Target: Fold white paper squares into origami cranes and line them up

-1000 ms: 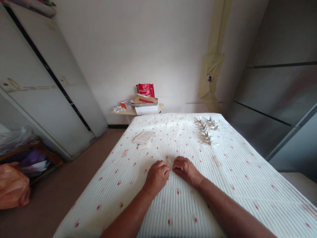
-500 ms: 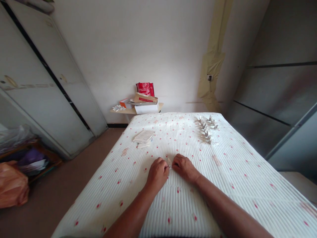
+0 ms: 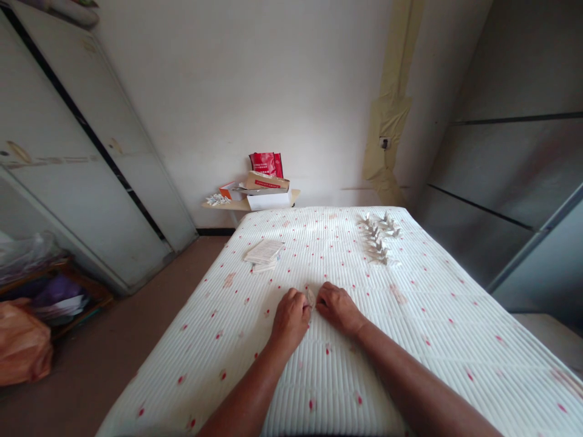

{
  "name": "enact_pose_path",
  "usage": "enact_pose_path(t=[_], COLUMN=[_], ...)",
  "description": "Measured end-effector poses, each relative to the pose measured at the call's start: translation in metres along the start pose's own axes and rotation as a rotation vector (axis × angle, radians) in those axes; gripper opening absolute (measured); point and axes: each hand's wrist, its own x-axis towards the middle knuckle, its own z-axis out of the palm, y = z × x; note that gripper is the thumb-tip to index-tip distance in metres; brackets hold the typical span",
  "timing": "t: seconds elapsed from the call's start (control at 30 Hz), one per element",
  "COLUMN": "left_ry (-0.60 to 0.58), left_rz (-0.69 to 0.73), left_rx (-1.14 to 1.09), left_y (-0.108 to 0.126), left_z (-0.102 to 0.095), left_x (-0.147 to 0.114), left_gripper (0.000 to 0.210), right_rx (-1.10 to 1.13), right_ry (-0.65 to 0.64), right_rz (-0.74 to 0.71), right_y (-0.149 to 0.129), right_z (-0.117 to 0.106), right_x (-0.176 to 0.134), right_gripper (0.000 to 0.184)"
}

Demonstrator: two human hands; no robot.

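Low over the middle of the bed, my left hand [image 3: 291,315] is closed, with thumb and finger pinching a small folded piece of paper [image 3: 310,297]. My right hand [image 3: 337,307] is closed at the paper's right side, its fingertips curled on the edge and partly hidden. Beyond and to the left lies a loose stack of printed paper sheets [image 3: 265,250]. Several folded paper cranes [image 3: 376,238] stand in uneven rows farther off to the right.
A padded white cover [image 3: 328,382] with small red marks spreads over the bed. At its far end a small shelf [image 3: 228,206] bears boxes, a red bag [image 3: 265,164] and small white pieces. Cabinets [image 3: 109,145] flank the left; an orange bag [image 3: 22,343] sits low there.
Both hands stay nearly in place around the folded paper, with only slight finger movement. The view has shifted a tiny bit.
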Motion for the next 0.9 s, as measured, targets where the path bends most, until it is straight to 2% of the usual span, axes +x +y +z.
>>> enact_pose_path(t=[0.23,0.67,0.8,0.9], left_ry=[0.026,-0.006,0.002,0.014], left_rz=[-0.017,-0.082,-0.087,-0.080], left_rx=[-0.088,-0.131,-0.124,-0.120], left_y=[-0.0046,-0.0070,-0.0063,-0.0051], left_z=[0.0034,0.0053,0.0053,0.0046], left_x=[0.0023,0.0056,0.0050,0.0045], left_gripper=[0.014,0.016,0.017,0.017], right_rx=[0.064,0.239,0.184,0.131], right_ry=[0.013,0.022,0.063,0.087], right_rz=[0.027,0.066,0.098,0.125], right_y=[0.0013,0.0010,-0.0038,-0.0066], right_z=[0.0001,-0.0071,-0.0037,0.0014], right_x=[0.0000,-0.0024,-0.0025,-0.0013], right_gripper=[0.010,0.018,0.006,0.007])
